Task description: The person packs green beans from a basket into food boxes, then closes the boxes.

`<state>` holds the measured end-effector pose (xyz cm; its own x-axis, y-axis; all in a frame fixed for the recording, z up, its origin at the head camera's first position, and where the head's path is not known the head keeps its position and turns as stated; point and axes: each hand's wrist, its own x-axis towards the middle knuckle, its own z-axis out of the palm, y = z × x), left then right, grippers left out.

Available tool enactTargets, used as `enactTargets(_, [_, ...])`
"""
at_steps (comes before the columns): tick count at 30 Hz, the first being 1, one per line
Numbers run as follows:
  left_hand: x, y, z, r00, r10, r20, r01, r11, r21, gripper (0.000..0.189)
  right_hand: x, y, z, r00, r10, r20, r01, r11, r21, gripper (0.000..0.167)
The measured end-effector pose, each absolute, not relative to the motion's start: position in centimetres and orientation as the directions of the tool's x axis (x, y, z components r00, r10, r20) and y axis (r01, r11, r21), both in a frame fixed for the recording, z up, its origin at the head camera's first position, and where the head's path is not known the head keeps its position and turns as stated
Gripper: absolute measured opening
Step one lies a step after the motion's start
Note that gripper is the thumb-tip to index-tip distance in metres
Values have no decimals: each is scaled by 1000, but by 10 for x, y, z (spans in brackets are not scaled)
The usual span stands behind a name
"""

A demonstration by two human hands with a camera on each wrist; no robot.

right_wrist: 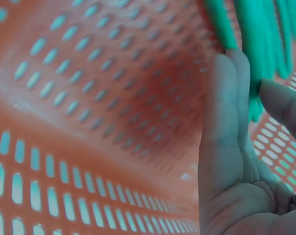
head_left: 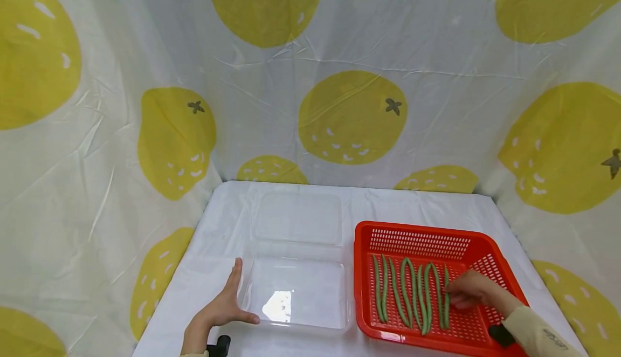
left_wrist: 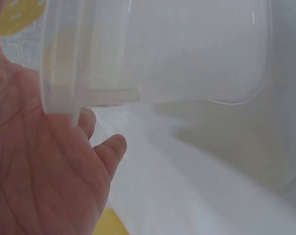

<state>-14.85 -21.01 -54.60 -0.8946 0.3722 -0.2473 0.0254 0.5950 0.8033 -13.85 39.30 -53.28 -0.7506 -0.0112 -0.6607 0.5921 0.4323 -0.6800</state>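
Observation:
A clear plastic container stands in the middle of the table. My left hand is at its left side, thumb and fingers spread wide; in the left wrist view the palm lies against the container's rim. To the right, a red perforated basket holds several long green beans, laid roughly side by side. Inside it, my right hand pinches the rightmost green bean between thumb and fingers, as the right wrist view shows with the bean.
Behind the container lies a clear flat lid. White cloth covers the table. A lemon-print curtain hangs along the back and both sides. The basket's raised wall stands around the right hand.

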Motion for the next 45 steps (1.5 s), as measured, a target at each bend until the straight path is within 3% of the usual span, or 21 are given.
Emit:
enactTargets(7, [-147, -210, -543, -901, 361, -242, 23, 596, 803, 145, -144, 389, -508, -754, -251, -607, 574, 199, -794, 25])
enactTargets(15, [-147, -213, -545, -902, 364, -234, 33, 597, 802, 145, -161, 340, -479, -766, -432, -477, 514, 35, -857, 24])
enactTargets(21, [-148, -213, -546, -901, 368, -230, 38, 596, 802, 145, -176, 276, -466, -762, -490, -422, 464, 40, -885, 22])
enactTargets(31, [-148, -211, -549, -898, 383, -218, 53, 585, 809, 145, -189, 179, -469, -729, -487, -481, 498, 103, -861, 20])
enactTargets(45, [-148, -210, -547, -899, 389, -202, 65, 576, 815, 146, -191, 136, -481, -713, -471, -520, 526, 132, -840, 22])
